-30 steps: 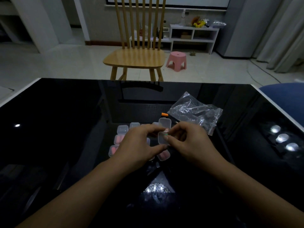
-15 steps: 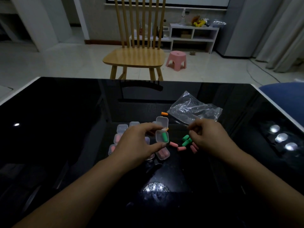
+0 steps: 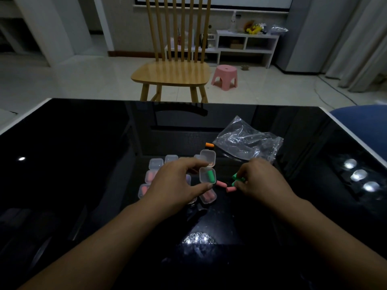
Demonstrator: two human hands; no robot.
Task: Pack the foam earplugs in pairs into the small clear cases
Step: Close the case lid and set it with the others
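Hands at work over a glossy black table [image 3: 83,164]: the left hand [image 3: 178,185] pinches a small clear hinged case [image 3: 207,174] between thumb and fingers, lid [image 3: 207,157] tipped back, so the tray stays level and open toward the other hand. One green earplug [image 3: 210,176] already lies inside, which suggests the case awaits its partner. The right hand [image 3: 259,181] curls its fingertips down onto a second green earplug [image 3: 237,178] among the loose plugs on the table, apparently pinching it for the short carry across; whether it has left the surface cannot be told. Two pink earplugs [image 3: 222,183] lie just beside it, kept close to hand. Behind and under the left hand, closed cases [image 3: 156,163] sit grouped, several holding pink pairs. A lone orange earplug [image 3: 209,145] rests near the crumpled clear plastic bag [image 3: 249,141], likely the emptied supply.
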